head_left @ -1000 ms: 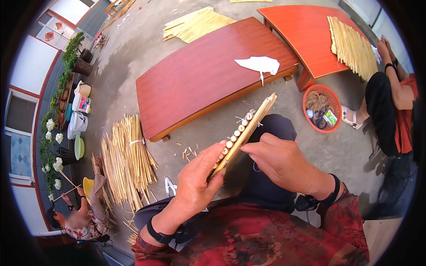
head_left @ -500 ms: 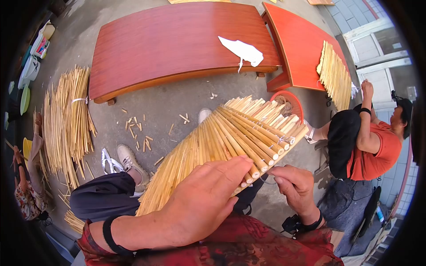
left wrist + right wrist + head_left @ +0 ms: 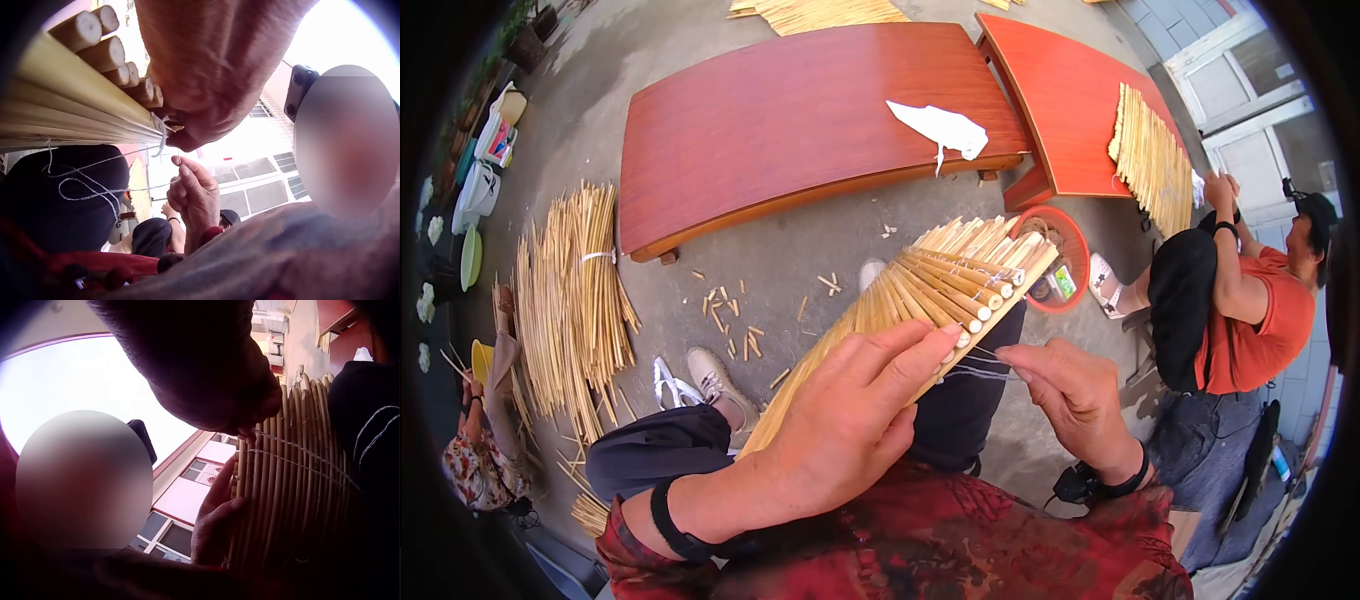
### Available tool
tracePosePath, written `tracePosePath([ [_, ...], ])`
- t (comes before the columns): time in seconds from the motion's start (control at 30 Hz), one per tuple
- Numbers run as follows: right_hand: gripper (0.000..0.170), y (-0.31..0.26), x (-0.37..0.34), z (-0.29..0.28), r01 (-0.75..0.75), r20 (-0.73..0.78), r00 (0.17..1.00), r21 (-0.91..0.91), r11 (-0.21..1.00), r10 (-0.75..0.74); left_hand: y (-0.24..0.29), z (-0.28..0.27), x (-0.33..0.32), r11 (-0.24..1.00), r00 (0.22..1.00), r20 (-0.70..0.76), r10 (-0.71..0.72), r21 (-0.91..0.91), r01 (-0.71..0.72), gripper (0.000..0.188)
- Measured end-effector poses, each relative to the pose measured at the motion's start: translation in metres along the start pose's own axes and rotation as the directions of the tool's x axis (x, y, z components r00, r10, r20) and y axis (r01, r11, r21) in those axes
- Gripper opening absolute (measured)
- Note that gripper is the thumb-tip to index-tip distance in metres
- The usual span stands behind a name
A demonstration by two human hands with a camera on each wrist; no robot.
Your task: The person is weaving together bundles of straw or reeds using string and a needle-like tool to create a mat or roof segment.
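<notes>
A mat of straw-coloured stalks, bound side by side with thread, slants across the lap in the head view. My left hand grips its near edge, fingers over the stalk ends and thumb beneath. To the right of that edge, my right hand pinches thin pale thread between thumb and forefinger. In the left wrist view the thread loops below the mat toward my right hand. The right wrist view has my left hand at the mat's side, with two thread strands across the stalks.
A dark red table stands ahead, a white cloth on it. An orange table holds another mat. Nearby are an orange basket, a stalk bundle, short offcuts and a seated person at right.
The mat has turned from edge-on to showing its broad face. My left hand has shifted its hold over the stalk ends, and my right hand has moved right and away from the edge with the thread.
</notes>
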State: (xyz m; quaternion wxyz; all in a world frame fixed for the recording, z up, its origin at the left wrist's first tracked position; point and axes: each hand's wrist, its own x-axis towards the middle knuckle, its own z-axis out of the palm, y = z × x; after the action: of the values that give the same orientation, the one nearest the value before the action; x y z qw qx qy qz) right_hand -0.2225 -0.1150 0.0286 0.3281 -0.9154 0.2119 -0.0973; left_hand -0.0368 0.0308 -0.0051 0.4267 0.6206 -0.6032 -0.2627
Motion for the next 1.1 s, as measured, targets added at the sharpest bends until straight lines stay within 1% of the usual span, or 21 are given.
tracePosePath([
  [0.07, 0.036, 0.0, 0.003, 0.0, 0.077, 0.008, 0.997, -0.059, 0.995, -0.076, -0.001, -0.001, -0.001, 1.0, 1.0, -0.01, 0.007, 0.001, -0.007, 0.07],
  [0.1, 0.036, -0.001, 0.005, 0.0, 0.078, -0.001, 0.997, -0.059, 0.995, -0.079, -0.001, -0.002, -0.001, 1.0, 1.0, -0.013, 0.005, 0.011, -0.005, 0.07],
  [0.17, 0.035, -0.002, 0.006, 0.003, 0.133, -0.035, 0.99, -0.06, 0.989, -0.135, -0.002, -0.001, -0.001, 1.0, 1.0, -0.014, 0.01, 0.021, -0.01, 0.069],
  [0.3, 0.033, 0.0, 0.005, 0.011, 0.145, -0.056, 0.987, -0.065, 0.987, -0.148, -0.001, -0.001, -0.001, 0.999, 0.999, -0.03, 0.019, 0.038, -0.018, 0.069],
  [0.37, 0.031, 0.0, 0.004, 0.015, 0.17, -0.105, 0.979, -0.045, 0.984, -0.174, -0.001, 0.0, -0.001, 0.999, 0.999, -0.027, 0.024, 0.042, -0.022, 0.069],
  [0.47, 0.031, 0.001, 0.003, 0.014, 0.153, -0.079, 0.984, -0.081, 0.985, -0.16, 0.0, 0.0, -0.001, 0.999, 0.999, -0.029, 0.015, 0.049, -0.014, 0.068],
  [0.53, 0.03, 0.002, 0.005, 0.013, 0.16, -0.082, 0.983, -0.07, 0.985, -0.165, -0.001, 0.0, 0.0, 0.998, 0.998, -0.051, 0.032, 0.053, -0.029, 0.064],
  [0.67, 0.03, 0.002, 0.008, 0.012, 0.189, -0.081, 0.978, -0.049, 0.981, -0.193, -0.001, 0.001, 0.0, 0.998, 0.997, -0.06, 0.041, 0.049, -0.038, 0.064],
  [0.97, 0.027, 0.005, 0.012, 0.014, 0.204, -0.067, 0.976, -0.045, 0.978, -0.206, -0.002, 0.002, 0.0, 0.997, 0.997, -0.064, 0.041, 0.062, -0.037, 0.064],
  [1.1, 0.026, 0.004, 0.014, 0.015, 0.206, -0.089, 0.974, -0.046, 0.978, -0.209, -0.002, 0.002, 0.001, 0.998, 0.997, -0.067, 0.035, 0.049, -0.031, 0.064],
])
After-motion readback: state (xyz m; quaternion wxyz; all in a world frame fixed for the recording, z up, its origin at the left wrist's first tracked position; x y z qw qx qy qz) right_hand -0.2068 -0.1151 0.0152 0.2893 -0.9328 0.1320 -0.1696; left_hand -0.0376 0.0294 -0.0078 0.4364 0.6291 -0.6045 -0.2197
